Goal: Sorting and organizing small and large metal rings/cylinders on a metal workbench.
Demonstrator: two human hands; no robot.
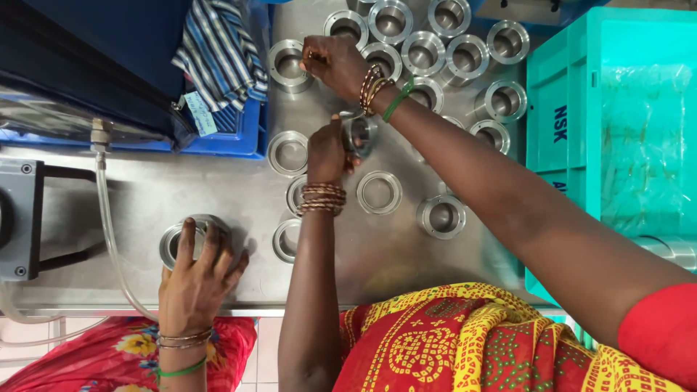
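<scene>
My left hand (325, 154) grips a small shiny steel flanged ring (360, 134) and holds it just above the steel table (145, 192). My right hand (335, 64) reaches across farther back, its fingers bunched together beside another flanged ring (289, 65) that lies on the table. I cannot see anything between those fingers. Both wrists wear bangles. Several more flanged rings (425, 52) stand in a cluster at the back, and a few lie flat around my left wrist, among them one ring (379, 192) to its right.
A co-worker's hand (197, 279) rests on a ring (190, 236) at the table's near left edge. A teal crate (563, 109) with a plastic bag stands on the right. A blue crate (239, 138) holds striped cloth (218, 51). A clear hose (109, 225) runs by a grey machine (18, 218).
</scene>
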